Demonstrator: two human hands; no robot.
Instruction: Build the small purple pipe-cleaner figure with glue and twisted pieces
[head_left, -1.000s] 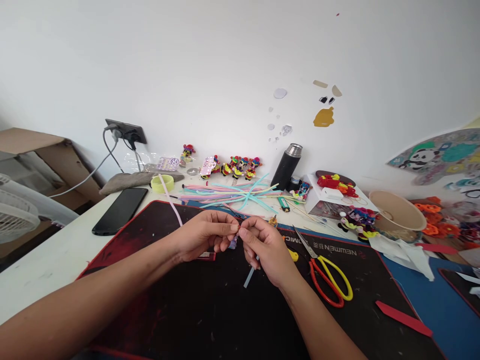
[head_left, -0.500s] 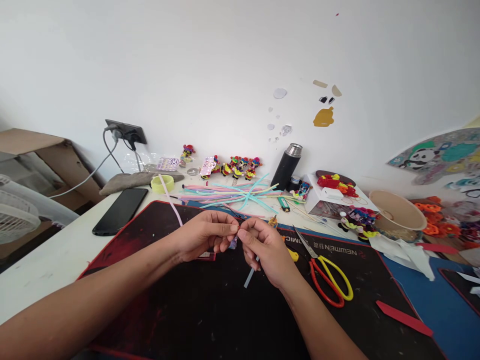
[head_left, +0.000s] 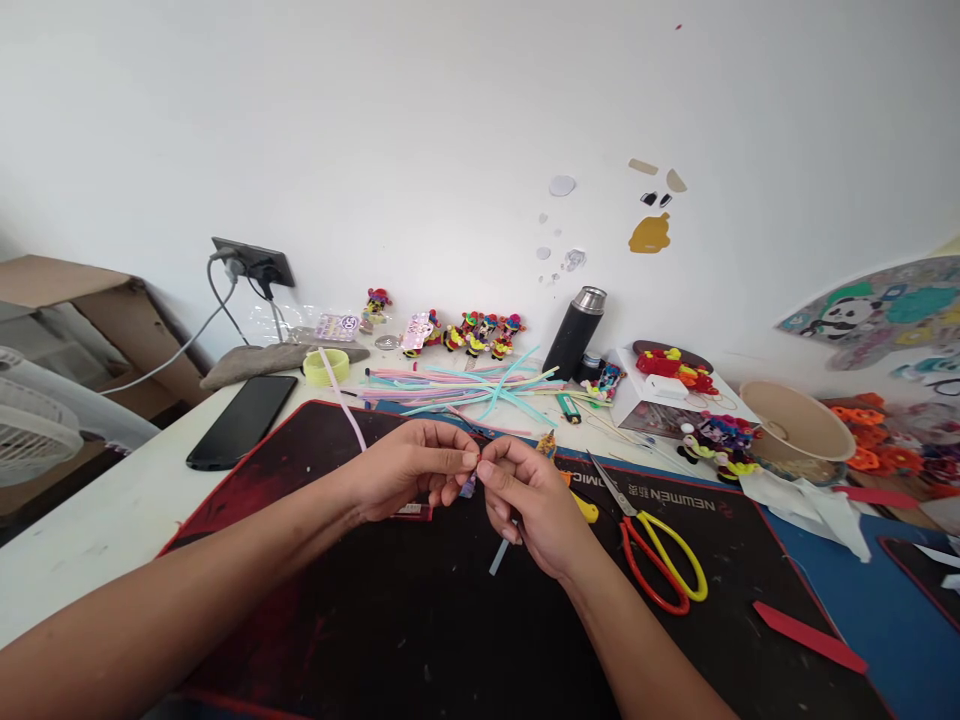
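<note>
My left hand (head_left: 416,468) and my right hand (head_left: 529,492) meet above the black mat (head_left: 450,620), thumbs and forefingers pinched nearly tip to tip. A tiny reddish bit shows between the fingertips; the rest of it is hidden. Just beneath the fingers is a small purple-blue piece, mostly covered. A pale translucent strip (head_left: 499,556) sticks out below my right hand. To the right lie scissors (head_left: 637,530) with one red and one yellow handle, blades partly apart. Behind my left hand rises a pale pink strip (head_left: 343,402).
Pastel strips (head_left: 480,390) lie in a bundle behind the mat, near a black flask (head_left: 574,332) and small colourful figures (head_left: 480,335). A phone (head_left: 241,422) and yellow-green coil (head_left: 326,367) are at left. A beige bowl (head_left: 795,420) and red strip (head_left: 810,637) are at right.
</note>
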